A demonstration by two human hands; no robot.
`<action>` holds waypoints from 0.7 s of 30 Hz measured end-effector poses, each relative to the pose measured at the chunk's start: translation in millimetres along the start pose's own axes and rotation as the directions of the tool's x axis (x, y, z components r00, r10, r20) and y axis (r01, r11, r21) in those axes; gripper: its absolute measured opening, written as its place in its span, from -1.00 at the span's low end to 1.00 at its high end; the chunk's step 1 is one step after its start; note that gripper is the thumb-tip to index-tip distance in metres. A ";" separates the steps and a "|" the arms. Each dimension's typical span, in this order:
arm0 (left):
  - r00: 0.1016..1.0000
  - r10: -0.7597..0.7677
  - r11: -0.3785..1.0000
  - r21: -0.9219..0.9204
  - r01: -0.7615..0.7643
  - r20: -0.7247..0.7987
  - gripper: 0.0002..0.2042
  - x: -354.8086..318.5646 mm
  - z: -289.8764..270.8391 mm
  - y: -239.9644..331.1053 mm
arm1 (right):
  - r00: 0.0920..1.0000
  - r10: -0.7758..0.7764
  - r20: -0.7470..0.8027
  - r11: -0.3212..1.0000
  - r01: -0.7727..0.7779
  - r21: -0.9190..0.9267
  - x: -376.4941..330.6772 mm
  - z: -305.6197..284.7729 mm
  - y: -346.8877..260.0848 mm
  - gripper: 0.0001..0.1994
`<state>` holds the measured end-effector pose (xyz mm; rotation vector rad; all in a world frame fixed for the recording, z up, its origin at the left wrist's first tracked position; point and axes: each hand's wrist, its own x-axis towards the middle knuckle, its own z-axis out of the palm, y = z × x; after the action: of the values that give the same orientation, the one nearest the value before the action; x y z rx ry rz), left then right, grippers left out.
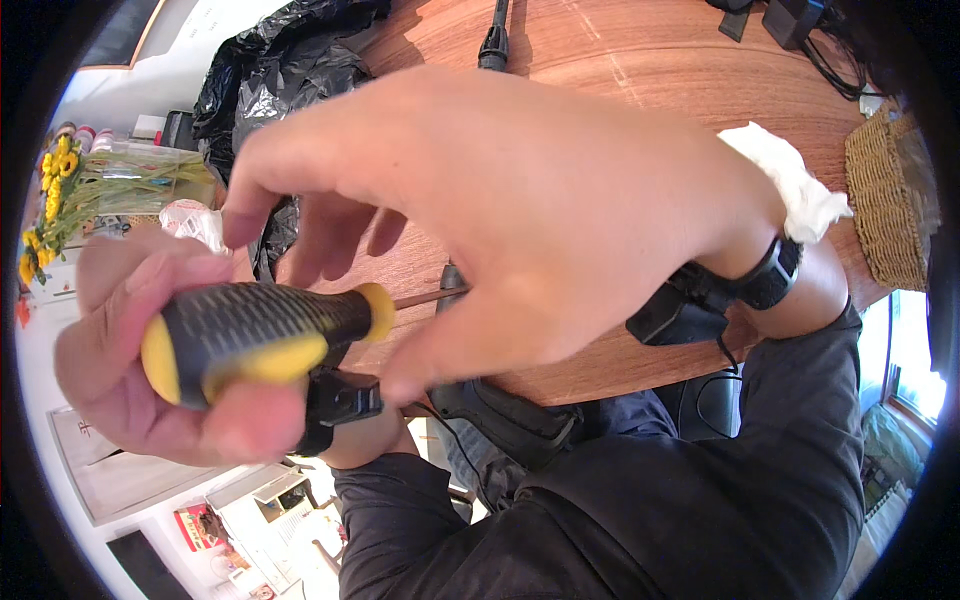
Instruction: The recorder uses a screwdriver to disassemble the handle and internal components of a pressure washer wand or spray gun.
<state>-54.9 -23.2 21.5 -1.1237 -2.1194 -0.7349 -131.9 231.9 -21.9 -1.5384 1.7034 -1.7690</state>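
1. The fingers of the left hand (110, 360) are wrapped firmly around the ridged handle of a black-and-yellow screwdriver (265, 320), held up at the left of the scene, with its shaft pointing right.
2. The right hand (500, 210) reaches across to the left, its fingers curled loosely and its thumb well apart from them. The thumb lies near the handle's collar; whether it touches the screwdriver cannot be told.
3. Behind the right hand, the shaft passes in front of a dark object (453, 280), mostly hidden; contact between them cannot be told.
4. At the far left, a crumpled black plastic bag (300, 70) spreads over the edge of the wood-grain table (640, 60); its contents are hidden.
5. At the right, a woven basket (875, 190) holds something greyish and filmy, too unclear to name.
6. Farther left, beyond the table, yellow flowers (62, 165) have their stems in a clear wrapping or vase; which one is unclear.
7. A crumpled white tissue (785, 185) lies just beside the right wrist, between it and the basket.
8. At the far right are a black power adapter (790, 20) and its looped cable.
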 end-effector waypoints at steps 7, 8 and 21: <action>0.972 -0.074 0.969 -0.245 0.017 -0.224 -0.12 7.5 30.1 5.5 | 1.000 -0.005 0.005 0.986 0.006 -0.168 3.8 -2.4 -7.4 -0.52; 0.970 -0.098 0.983 -0.174 0.060 -0.223 -0.13 8.1 34.5 6.5 | 0.998 -0.061 -0.012 0.986 0.059 -0.157 3.0 1.6 9.5 -0.53; 0.996 -0.046 0.984 -0.172 0.033 -0.076 -0.36 18.6 22.0 8.8 | 0.991 -0.087 -0.100 0.993 0.079 -0.082 4.5 6.3 13.1 -0.49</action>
<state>-61.4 6.1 22.4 -1.1244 -2.0478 -0.9798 -135.0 221.0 -32.1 -1.5979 1.8010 -1.8746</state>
